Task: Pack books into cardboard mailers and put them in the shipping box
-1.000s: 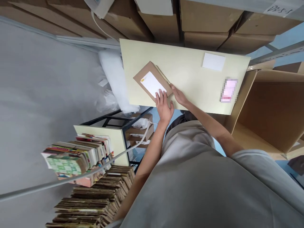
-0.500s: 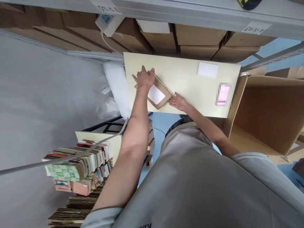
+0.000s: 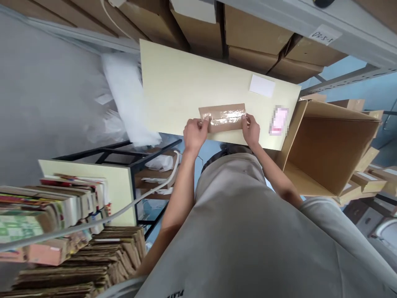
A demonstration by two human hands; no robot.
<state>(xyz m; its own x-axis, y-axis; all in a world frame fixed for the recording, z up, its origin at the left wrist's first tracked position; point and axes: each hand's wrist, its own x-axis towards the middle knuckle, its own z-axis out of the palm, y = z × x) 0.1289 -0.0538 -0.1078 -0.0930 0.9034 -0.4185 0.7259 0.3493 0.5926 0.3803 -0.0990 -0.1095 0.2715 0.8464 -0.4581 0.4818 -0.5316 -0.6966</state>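
A flat brown cardboard package is held between my two hands over the front edge of the pale table. Shiny clear tape runs along the side facing me. My left hand grips its left end, thumb on the taped face. At the other end, my right hand pinches the edge with the thumb in front; fingers behind the package are partly hidden. To the right on the table lie a white paper slip and a blurred-out pink item.
A large open cardboard box stands right of the table. Brown cartons fill the shelf behind. At left are white wrap, books and stacked flat cardboard. A grey cable crosses the lower left.
The package was lying flat with a white label up; now it is turned, its taped side showing, and gripped at both ends. Both hands have closed on it. The view has shifted.
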